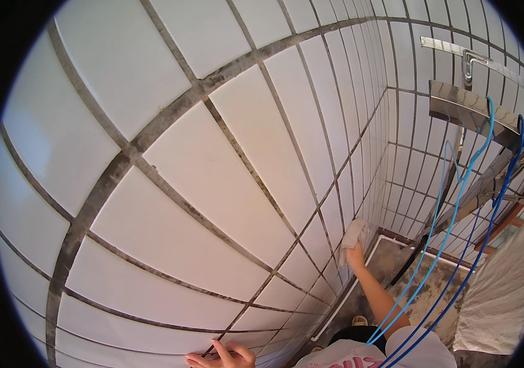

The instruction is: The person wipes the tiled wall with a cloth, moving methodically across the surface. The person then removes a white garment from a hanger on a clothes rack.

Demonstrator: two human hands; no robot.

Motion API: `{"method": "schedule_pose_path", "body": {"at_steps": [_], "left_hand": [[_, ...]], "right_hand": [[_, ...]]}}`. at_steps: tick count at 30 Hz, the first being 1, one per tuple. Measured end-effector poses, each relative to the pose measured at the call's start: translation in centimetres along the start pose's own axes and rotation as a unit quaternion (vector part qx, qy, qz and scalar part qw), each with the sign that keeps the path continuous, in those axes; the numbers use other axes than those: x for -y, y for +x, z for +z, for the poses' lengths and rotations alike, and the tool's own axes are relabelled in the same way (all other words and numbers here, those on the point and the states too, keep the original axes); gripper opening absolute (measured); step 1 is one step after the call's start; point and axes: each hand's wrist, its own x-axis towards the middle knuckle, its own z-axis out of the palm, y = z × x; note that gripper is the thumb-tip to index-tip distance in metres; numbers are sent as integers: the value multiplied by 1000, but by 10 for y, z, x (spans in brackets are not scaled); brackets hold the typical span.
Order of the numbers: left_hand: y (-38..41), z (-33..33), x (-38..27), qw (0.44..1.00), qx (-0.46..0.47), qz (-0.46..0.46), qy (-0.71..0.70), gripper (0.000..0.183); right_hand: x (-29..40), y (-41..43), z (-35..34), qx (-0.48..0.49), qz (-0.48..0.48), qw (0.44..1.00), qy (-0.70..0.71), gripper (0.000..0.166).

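My right hand holds a crumpled pale grey-beige cloth against the lower part of a white tiled wall. The arm is stretched out toward the corner, and the cloth hides part of the fingers. At the bottom edge of the view, my left hand rests on the same wall with its fingers spread and nothing in it. Dark, stained grout lines run between the tiles.
Light blue and dark blue hangers hang from a metal rail on the right. A beige cloth sheet hangs below. White pipe follows the wall base above a stained concrete floor.
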Motion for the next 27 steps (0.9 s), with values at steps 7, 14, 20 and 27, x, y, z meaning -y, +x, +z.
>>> {"method": "schedule_pose_path", "body": {"at_steps": [7, 14, 20, 27], "left_hand": [[-3, -3, 2, 1000, 7, -1, 13, 50], [-1, -3, 1, 1000, 12, 6, 7, 50], [2, 0, 2, 1000, -4, 6, 0, 48], [2, -1, 1, 1000, 6, -2, -7, 48]], "right_hand": [[104, 18, 9, -72, -134, 988, 30, 32], [173, 29, 6, -69, -293, 953, -16, 24], [67, 0, 6, -49, -229, 972, -34, 26], [-5, -9, -1, -3, -61, 998, -11, 25]]}}
